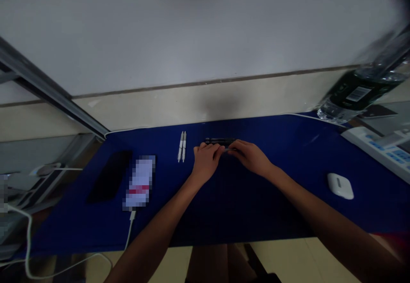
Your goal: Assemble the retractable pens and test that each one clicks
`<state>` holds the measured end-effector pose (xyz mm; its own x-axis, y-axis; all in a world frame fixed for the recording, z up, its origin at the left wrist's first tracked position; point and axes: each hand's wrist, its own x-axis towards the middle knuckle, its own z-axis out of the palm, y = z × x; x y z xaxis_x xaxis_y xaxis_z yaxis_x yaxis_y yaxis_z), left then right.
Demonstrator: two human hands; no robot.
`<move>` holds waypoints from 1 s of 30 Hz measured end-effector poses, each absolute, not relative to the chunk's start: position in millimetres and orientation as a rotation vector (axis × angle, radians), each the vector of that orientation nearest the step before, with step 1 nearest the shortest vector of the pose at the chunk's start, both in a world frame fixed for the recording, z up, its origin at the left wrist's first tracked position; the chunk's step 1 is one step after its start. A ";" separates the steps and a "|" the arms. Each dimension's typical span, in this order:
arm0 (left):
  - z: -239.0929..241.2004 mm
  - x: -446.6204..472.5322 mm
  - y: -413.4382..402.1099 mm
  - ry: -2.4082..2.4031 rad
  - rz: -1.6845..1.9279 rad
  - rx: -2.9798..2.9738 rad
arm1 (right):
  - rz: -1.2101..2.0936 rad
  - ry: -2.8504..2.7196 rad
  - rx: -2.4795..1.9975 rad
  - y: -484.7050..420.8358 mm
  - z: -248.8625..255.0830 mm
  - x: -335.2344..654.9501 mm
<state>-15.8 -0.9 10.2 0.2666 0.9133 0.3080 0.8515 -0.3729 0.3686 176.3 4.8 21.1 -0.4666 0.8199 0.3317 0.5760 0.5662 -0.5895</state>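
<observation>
On the blue tabletop, my left hand (206, 159) and my right hand (253, 157) meet close together with bent fingers. Both pinch a slim greyish pen (228, 150), of which only a short stretch shows between the fingertips. Just beyond my fingers, dark pens (219, 140) lie sideways, partly hidden by my hands; I cannot tell how many. Left of my left hand, two white pens (182, 146) lie side by side, pointing toward the wall.
A phone with a lit screen (141, 182) is plugged into a white cable (129, 234). Beside it lies a dark flat slab (110, 176). At right are a white earbud case (340, 185), a white keypad device (381, 146) and a large bottle (355, 91). A wall (208, 99) borders the back.
</observation>
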 end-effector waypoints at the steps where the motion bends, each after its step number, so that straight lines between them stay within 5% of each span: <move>1: 10.0 -15.4 -1.1 1.677 0.722 2.396 | 0.516 -2.218 -1.123 4.7 21.1 177.0; 20: 13.4 -14.6 -3.6 1.577 0.706 2.499 | 0.814 -1.963 -1.244 7.2 23.5 176.5; 30: 4.5 -17.3 1.1 1.537 0.747 2.318 | 0.461 -1.794 -1.409 16.4 31.6 195.2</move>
